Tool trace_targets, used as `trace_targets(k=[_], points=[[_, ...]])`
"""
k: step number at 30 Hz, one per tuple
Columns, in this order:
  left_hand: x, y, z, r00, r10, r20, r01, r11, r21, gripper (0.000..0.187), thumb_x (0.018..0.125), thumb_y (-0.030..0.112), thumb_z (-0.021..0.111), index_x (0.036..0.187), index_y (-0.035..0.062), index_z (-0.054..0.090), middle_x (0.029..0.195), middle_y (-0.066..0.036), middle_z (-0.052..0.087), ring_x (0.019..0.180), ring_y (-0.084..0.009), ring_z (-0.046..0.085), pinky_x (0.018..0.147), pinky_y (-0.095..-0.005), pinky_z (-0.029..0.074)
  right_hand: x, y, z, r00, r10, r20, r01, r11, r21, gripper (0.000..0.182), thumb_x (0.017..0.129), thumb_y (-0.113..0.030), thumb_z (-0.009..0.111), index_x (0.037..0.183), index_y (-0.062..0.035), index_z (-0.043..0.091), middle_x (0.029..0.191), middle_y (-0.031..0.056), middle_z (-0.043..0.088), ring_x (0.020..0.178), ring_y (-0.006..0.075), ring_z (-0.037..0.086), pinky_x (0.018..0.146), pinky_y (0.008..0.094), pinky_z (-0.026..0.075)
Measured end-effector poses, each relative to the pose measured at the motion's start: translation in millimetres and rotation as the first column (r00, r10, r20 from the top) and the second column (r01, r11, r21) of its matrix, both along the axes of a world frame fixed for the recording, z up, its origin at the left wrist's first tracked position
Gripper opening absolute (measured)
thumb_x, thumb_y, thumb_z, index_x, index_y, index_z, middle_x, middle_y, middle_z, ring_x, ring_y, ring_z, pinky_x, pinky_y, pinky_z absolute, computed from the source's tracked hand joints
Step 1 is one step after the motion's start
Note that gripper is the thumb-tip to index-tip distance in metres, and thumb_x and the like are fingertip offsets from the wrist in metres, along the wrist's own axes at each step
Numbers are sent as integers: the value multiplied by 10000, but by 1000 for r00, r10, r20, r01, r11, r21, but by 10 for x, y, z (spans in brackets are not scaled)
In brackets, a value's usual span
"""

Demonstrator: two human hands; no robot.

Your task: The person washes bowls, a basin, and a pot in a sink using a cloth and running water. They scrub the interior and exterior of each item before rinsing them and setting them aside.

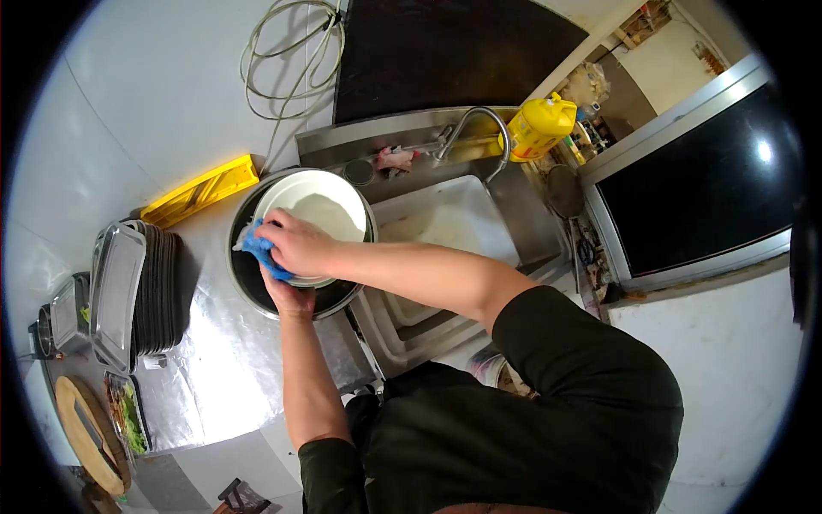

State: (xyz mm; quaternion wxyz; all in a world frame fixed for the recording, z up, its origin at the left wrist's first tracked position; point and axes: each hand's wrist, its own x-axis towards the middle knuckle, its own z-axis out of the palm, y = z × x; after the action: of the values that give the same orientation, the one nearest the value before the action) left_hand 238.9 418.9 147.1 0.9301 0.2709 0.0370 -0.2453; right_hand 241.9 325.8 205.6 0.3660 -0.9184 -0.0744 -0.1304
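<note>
A white bowl [330,201] is tilted over a large round metal pot [235,248], left of the sink. My left hand [289,293] holds the bowl from below at its near left rim, its fingers partly hidden by a blue cloth [259,248]. My right hand [300,244] reaches across from the right and presses the blue cloth on the left side of the bowl's rim, its fingers curled around the cloth. What lies in the pot beneath the bowl is mostly hidden.
The steel sink [522,201] with a white basin [488,201] and curved faucet [471,116] is at right. A yellow jug [541,128] stands behind it. Stacked metal trays [120,274], a yellow slicer [201,190] and a round board with a knife [73,411] are at left.
</note>
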Motion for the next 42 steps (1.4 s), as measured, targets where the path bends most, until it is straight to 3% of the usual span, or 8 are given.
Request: trace_targets(k=[7,11,15,19,23,34,37,42], points=[[-28,122,20,984,20,-180,-5,996,88,468,902,397,489,1211,46,516,1166,-86,585,1090,-249,549,948,-391,423,261,-373,-37,968,143,206,47,704,-709,197,759,-178,587,954,-151,601,1141,114,502,935,285,568,767,386,497],[65,202,8,979,88,-186,-56,984,171,420,896,357,508,1176,45,530,1128,-83,594,1047,-242,561,916,-386,436,185,-501,-67,998,65,9,-33,618,-786,153,776,-187,558,891,-114,629,1117,124,533,928,280,569,781,399,484],[186,224,-152,986,93,-136,-67,981,184,342,887,320,527,1102,55,554,1082,-72,596,1011,-226,563,886,-374,444,-8,-389,-68,915,-105,-390,-223,673,-706,209,804,-173,535,952,-104,666,1108,146,549,980,325,569,835,425,472],[250,185,-215,990,96,-106,-70,971,227,288,902,301,518,1057,62,562,1045,-68,591,987,-210,562,862,-357,450,-180,-285,-121,818,-17,-575,-149,959,-241,264,804,-123,506,1008,-34,648,1125,161,549,1048,333,553,923,415,433],[257,146,-26,987,123,-103,-87,950,300,321,919,305,511,1104,47,558,1055,-72,584,969,-201,562,837,-338,454,-333,-221,-303,956,132,-263,-71,971,230,311,821,-131,502,1077,19,596,1147,174,532,1112,325,513,950,386,419],[259,243,530,967,-54,-251,185,824,536,711,858,690,422,1254,110,528,1155,-71,585,1031,-223,563,840,-320,450,-223,-641,343,920,316,-234,-295,948,122,340,761,-169,700,1037,11,618,1173,146,552,1023,283,572,876,340,459],[400,458,36,955,-269,-124,290,765,575,729,881,657,421,1333,86,457,1261,-98,521,1156,-224,492,937,-331,405,-105,-808,441,891,351,-289,-289,928,235,343,760,-205,740,1014,1,637,1009,100,634,897,176,598,810,295,471],[460,453,107,984,-98,150,14,878,478,574,990,471,343,1311,3,434,1325,-104,482,1206,-230,461,1037,-352,333,60,-934,510,864,336,-374,-160,889,429,342,760,-247,766,980,-8,660,820,24,661,777,88,565,751,261,474]])
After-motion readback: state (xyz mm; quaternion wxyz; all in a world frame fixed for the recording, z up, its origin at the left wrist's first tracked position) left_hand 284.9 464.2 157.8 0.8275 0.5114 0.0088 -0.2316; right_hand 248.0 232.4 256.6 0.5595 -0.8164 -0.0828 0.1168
